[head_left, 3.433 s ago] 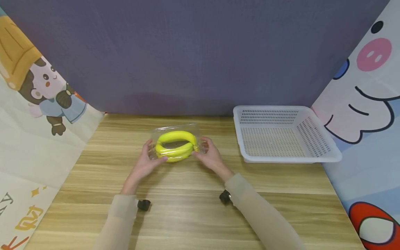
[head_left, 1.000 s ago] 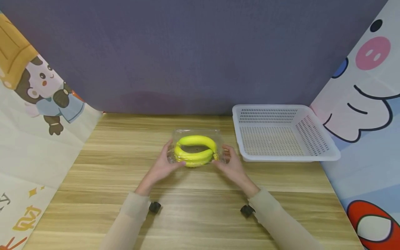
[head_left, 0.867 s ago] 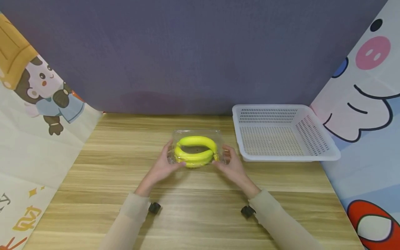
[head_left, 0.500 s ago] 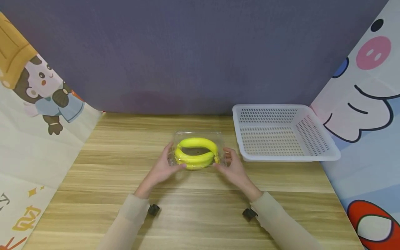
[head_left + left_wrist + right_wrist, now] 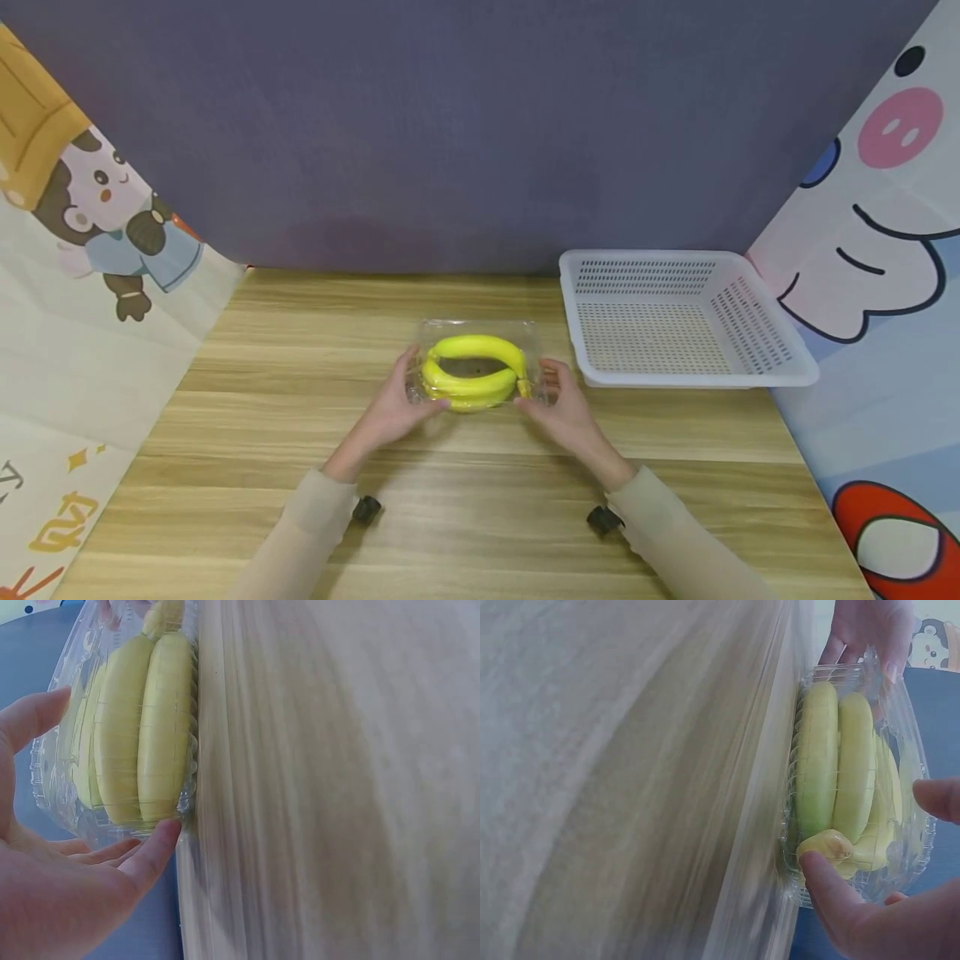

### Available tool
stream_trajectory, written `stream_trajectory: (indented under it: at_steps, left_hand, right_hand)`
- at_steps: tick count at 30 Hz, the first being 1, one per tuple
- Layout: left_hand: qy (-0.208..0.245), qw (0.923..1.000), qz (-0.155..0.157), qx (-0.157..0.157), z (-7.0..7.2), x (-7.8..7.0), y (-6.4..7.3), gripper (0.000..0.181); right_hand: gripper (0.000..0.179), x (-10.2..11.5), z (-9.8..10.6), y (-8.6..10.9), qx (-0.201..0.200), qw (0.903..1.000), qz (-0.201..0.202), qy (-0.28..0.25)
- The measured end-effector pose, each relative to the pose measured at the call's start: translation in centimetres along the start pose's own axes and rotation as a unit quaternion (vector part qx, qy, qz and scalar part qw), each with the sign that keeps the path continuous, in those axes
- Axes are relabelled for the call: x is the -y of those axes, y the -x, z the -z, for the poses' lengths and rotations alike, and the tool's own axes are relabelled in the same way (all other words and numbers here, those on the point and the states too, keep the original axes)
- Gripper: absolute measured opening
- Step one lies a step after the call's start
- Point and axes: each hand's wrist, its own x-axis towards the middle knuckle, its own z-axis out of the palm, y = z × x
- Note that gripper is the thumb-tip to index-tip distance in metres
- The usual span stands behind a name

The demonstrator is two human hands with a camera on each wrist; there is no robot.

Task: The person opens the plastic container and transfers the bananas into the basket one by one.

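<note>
A clear plastic clamshell box point(image 5: 480, 327) with yellow bananas point(image 5: 472, 387) inside sits at the middle of the wooden table, its lid down over them. My left hand point(image 5: 393, 407) holds the box's left end, thumb at the near side and fingers around the far part. At the opposite end my right hand point(image 5: 567, 417) grips it in the same way, its thumb beside the banana stem. In the left wrist view the bananas point(image 5: 165, 727) show through the ribbed box wall, close against the tabletop. The right wrist view shows a thumb point(image 5: 829, 889) pressed at the box's lower corner.
A white perforated plastic basket point(image 5: 690, 381) stands at the back right of the table point(image 5: 480, 517), with nothing in it. A dark grey panel point(image 5: 465, 142) rises behind, and cartoon-printed panels flank both sides.
Both hands have moved the box of bananas to the right and squared it up. Over the last second it has slid slightly closer to my body. The basket has stayed put.
</note>
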Motion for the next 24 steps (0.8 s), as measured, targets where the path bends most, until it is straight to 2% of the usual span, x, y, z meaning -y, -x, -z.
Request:
stream_trajectory:
  at_steps: [24]
  left_hand:
    - [-0.004,0.9998,0.018,0.01,-0.23,-0.08,0.6,0.112]
  right_hand:
    - [0.081,-0.03,0.23,0.74,0.001,0.9999,0.007,0.008]
